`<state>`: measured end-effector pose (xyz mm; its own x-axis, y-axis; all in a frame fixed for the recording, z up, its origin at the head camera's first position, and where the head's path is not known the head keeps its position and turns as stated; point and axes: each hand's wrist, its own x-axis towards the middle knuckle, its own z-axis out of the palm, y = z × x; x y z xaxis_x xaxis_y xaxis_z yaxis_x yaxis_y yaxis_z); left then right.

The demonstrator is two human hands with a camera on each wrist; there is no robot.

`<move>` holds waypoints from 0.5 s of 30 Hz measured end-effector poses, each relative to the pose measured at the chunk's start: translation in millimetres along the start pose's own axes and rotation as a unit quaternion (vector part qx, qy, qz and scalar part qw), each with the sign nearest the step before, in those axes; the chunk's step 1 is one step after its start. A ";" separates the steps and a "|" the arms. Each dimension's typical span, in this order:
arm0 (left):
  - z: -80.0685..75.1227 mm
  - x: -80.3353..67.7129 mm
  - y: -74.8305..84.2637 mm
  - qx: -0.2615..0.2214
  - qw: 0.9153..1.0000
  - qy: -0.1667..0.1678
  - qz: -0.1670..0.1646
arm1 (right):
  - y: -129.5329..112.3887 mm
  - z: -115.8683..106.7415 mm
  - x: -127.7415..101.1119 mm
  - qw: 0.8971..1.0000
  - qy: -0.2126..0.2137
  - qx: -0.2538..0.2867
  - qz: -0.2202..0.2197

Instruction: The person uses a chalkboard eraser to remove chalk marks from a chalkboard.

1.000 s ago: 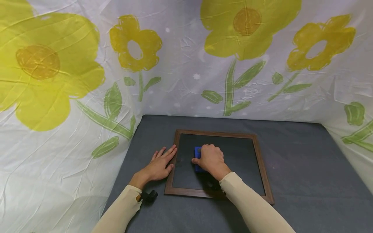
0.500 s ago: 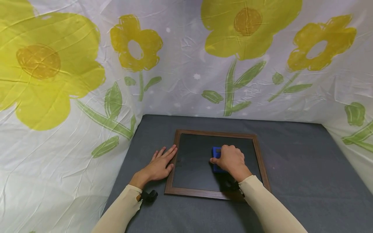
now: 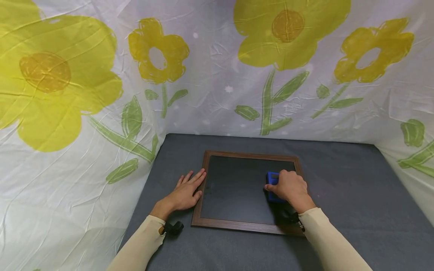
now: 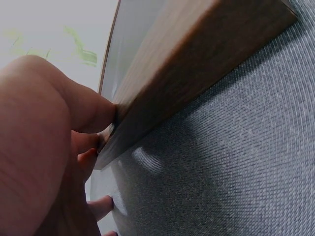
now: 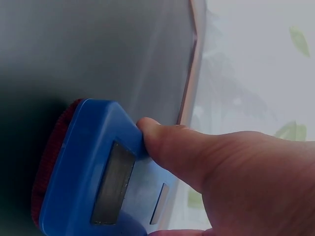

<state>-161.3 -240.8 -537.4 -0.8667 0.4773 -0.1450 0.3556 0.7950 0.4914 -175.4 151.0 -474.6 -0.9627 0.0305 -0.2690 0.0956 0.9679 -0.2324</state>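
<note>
Right hand (image 3: 289,188) slid blue eraser (image 3: 272,186) from left part of chalkboard (image 3: 237,188) to right part, near right side of wooden frame (image 3: 203,180). Fingers curled around eraser, gripped it. Left hand (image 3: 184,192) stayed flat, fingers straight, pressed on left frame edge. Board lay on grey table (image 3: 349,195).

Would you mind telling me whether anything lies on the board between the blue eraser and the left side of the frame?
Nothing visible does. The blue eraser, gripped by the right hand, sits near the right side of the chalkboard; the dark surface leftward looks bare up to the frame edge the left hand touches.
</note>
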 end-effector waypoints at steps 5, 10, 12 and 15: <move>0.3 -0.2 -0.3 -0.001 1.000 -0.001 0.000 | 17.8 -5.9 -1.6 1.000 -0.006 0.007 0.014; 0.4 -0.3 -0.3 -0.001 1.000 0.000 0.000 | 33.8 -11.5 -2.5 1.000 -0.008 0.010 0.020; 0.4 -0.4 -0.2 -0.003 1.000 0.000 0.000 | 39.3 -13.5 -2.8 1.000 -0.010 0.007 0.023; 0.6 -0.3 -0.1 -0.005 1.000 -0.001 -0.001 | 46.7 -16.4 -3.3 0.999 -0.014 0.003 0.029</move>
<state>-160.9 -240.8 -537.9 -0.8668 0.4766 -0.1469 0.3509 0.7921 0.4994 -171.9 200.1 -469.3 -0.9479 0.0794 -0.3086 0.1524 0.9635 -0.2203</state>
